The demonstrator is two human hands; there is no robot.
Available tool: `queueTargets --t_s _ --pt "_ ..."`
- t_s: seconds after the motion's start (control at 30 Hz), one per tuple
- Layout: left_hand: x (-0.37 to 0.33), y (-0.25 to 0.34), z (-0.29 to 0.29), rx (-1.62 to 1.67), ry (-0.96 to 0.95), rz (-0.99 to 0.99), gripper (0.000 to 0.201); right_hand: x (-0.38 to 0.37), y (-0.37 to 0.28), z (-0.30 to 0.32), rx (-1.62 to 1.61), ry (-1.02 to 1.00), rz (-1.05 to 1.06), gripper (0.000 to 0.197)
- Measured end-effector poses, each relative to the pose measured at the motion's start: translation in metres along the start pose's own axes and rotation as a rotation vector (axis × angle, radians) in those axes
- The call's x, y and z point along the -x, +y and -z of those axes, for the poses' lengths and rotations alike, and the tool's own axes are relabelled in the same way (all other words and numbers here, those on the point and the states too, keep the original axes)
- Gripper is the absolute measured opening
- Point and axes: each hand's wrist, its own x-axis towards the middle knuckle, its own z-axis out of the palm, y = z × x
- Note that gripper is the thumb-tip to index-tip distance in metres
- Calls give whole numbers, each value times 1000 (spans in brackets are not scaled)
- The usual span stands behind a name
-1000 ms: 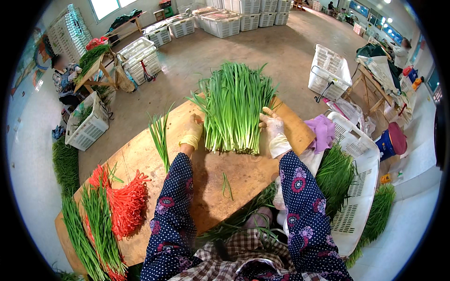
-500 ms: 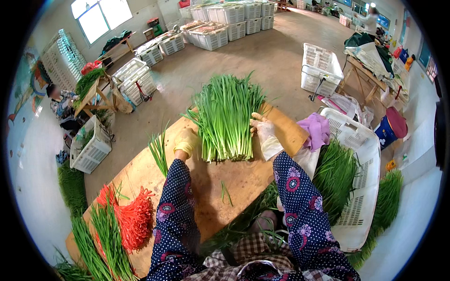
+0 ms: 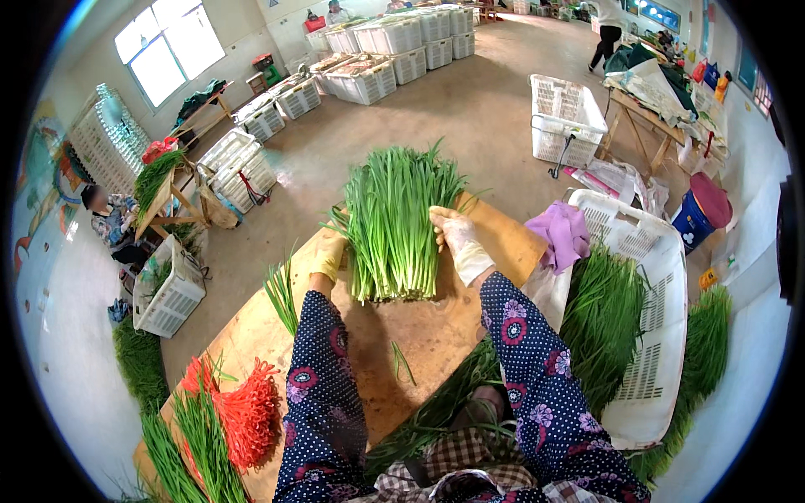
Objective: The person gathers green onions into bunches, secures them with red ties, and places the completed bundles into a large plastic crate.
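Observation:
A thick bunch of garlic chives [image 3: 394,222] lies on the wooden board [image 3: 381,335], its pale cut ends toward me and roughly level. My left hand [image 3: 329,254], in a pale yellowish glove, rests against the left side of the bunch, and its fingers are hidden from view. On the opposite side my right hand [image 3: 457,237], gloved too, has its fingers bent in and touching the bunch's right edge. A few loose chives [image 3: 282,295] lie left of my left forearm. Nearer to me is a stray leaf [image 3: 402,365].
Red ties [image 3: 247,412] lie at the board's near left beside more chives [image 3: 205,440]. At my right stands a white crate [image 3: 650,352] holding chives, with a purple cloth [image 3: 560,235] by it. A seated person [image 3: 113,222] is at far left; stacked crates [image 3: 360,80] stand behind.
My right hand's fingers have gone from spread to bent in at the bunch's edge. The view has shifted slightly. At far right a person has moved from beside a table to open floor.

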Motion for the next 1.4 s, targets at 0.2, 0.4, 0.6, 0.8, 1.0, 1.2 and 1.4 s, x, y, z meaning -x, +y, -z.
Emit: queueTargets --t_s 0.2,0.4,0.6,0.8,1.0,1.2,1.4 --pt "19 51 -37 -34 -53 -218 15 1 0 -32 808 30 668 30" --pt "6 40 -51 -325 -18 -439 20 15 -8 -52 639 -177 513 27" --pt "23 10 -55 -189 -60 -491 30 40 -34 -56 768 -388 423 28" --pt "83 34 -72 96 -210 -264 20 50 -18 -15 849 -320 433 23" --pt "93 49 -70 86 -356 -227 15 47 -15 -9 640 -390 286 22" --pt "78 32 -67 303 -429 -154 23 41 -4 -8 611 -337 260 26" --pt "76 29 -67 399 -460 -90 25 30 13 -8 433 -323 299 29"
